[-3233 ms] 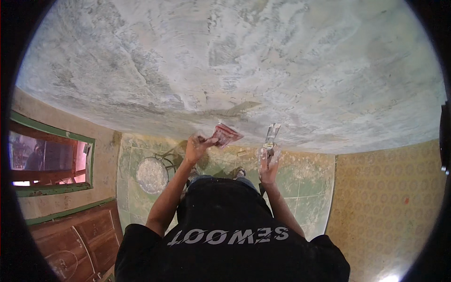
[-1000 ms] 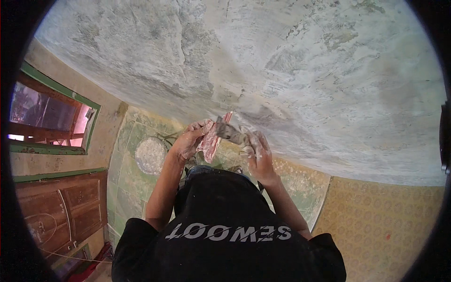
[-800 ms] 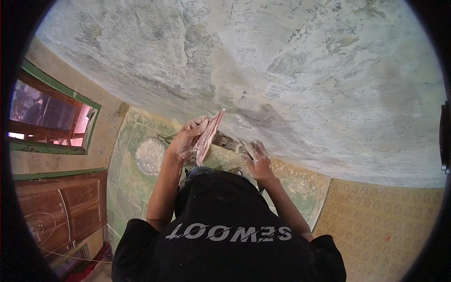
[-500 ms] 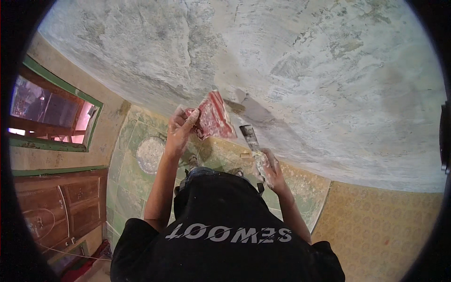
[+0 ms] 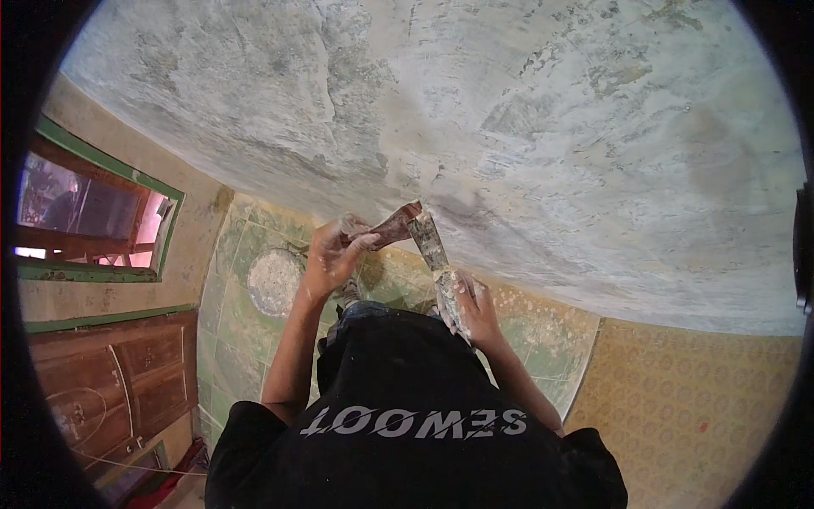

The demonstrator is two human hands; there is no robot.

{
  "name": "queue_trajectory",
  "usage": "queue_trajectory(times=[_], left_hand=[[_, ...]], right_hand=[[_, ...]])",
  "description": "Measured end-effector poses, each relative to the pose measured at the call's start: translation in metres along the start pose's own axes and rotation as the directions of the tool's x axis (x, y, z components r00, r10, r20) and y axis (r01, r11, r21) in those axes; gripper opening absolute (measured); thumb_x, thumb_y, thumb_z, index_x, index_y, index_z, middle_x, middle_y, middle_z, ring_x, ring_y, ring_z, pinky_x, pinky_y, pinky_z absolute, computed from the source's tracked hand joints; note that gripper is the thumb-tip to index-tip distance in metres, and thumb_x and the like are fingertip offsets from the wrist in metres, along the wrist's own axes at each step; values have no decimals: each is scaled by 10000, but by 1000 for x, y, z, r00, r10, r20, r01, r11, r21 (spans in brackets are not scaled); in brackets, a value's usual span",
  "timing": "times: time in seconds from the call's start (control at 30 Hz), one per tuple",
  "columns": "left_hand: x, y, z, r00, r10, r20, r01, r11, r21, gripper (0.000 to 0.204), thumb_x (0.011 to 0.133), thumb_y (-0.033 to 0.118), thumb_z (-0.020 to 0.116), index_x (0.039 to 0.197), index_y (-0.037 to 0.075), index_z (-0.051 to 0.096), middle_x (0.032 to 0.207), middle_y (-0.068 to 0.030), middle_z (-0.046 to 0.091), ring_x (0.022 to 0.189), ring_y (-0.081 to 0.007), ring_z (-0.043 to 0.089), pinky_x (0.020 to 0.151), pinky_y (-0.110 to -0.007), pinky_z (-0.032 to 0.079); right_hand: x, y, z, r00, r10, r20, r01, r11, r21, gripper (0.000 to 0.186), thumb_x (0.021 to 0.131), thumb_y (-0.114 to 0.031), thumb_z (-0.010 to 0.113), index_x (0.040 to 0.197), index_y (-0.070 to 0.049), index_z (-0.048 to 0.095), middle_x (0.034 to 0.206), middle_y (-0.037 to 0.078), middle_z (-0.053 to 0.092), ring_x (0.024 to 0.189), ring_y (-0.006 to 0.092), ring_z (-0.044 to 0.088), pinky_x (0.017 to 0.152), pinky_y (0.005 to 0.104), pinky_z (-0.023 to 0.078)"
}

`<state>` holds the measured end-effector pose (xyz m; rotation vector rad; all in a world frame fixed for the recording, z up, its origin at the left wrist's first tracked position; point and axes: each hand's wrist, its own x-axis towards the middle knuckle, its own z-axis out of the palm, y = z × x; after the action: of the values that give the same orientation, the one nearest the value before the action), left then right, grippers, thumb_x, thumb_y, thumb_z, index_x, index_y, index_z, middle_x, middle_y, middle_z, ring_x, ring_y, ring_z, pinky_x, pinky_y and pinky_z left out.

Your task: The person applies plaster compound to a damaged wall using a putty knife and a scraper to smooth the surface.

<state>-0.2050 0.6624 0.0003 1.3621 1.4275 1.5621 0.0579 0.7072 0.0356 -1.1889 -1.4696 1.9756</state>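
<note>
My left hand (image 5: 336,253) pinches a reddish flat plastering blade (image 5: 395,228) smeared with pale filler, now seen nearly edge-on. Closed round the handle of a putty knife (image 5: 429,241), my right hand (image 5: 470,310) holds it tilted up and to the left. The knife's end meets the far edge of the red blade. Both hands are coated in whitish filler. Just beyond the tools rises a wall (image 5: 543,127) with patchy grey and white plaster; whether the blades touch it I cannot tell.
A round container (image 5: 276,282) of pale filler stands on the green tiled floor (image 5: 229,339) to the left. Patterned yellow flooring (image 5: 670,407) lies at the right. On the left are a green-framed window (image 5: 102,204) and a brown wooden door (image 5: 127,373).
The red blade has turned from face-up to nearly edge-on. My right hand has moved left, bringing the putty knife from apart to against the red blade.
</note>
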Motion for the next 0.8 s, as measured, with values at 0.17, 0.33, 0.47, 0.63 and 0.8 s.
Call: queue_trajectory(times=[0.17,0.33,0.47,0.63,0.8], left_hand=[[1,2,-5,986,114,125,-144,954,262,87,866,-19,650,948,-39,632,868,-106,663,788,-173,638,689,-307,511],[-8,-39,-4,995,-69,71,61,992,112,67,858,-11,652,922,-31,654,815,-93,656,753,-143,624,679,-271,491],[3,-34,-6,981,-195,21,196,979,-61,56,903,6,622,942,-34,619,838,-72,658,767,-121,618,681,-276,500],[9,-59,-34,958,-241,158,254,965,-69,70,913,35,626,944,-15,588,864,-69,645,781,-97,594,711,-250,481],[29,-48,-55,929,-296,221,248,943,222,133,896,94,668,936,-8,594,844,-42,638,761,-79,573,692,-236,466]], right_hand=[[-2,-4,6,998,-36,47,29,989,143,351,1034,-330,387,958,-16,524,702,52,548,455,98,452,394,244,362],[-8,-8,7,983,-172,65,150,953,263,341,1035,-328,382,976,-19,514,707,64,566,505,102,483,447,239,390],[14,135,-27,943,-316,-104,319,948,11,452,1034,-379,300,1089,6,531,818,94,592,698,129,533,647,270,434],[28,171,6,541,-801,-259,523,561,-642,449,1042,-370,312,1192,-12,539,928,31,526,840,123,491,760,284,418],[43,136,31,859,-250,-446,421,841,339,397,996,-183,510,1324,25,431,1267,174,542,1207,185,501,1007,338,409]])
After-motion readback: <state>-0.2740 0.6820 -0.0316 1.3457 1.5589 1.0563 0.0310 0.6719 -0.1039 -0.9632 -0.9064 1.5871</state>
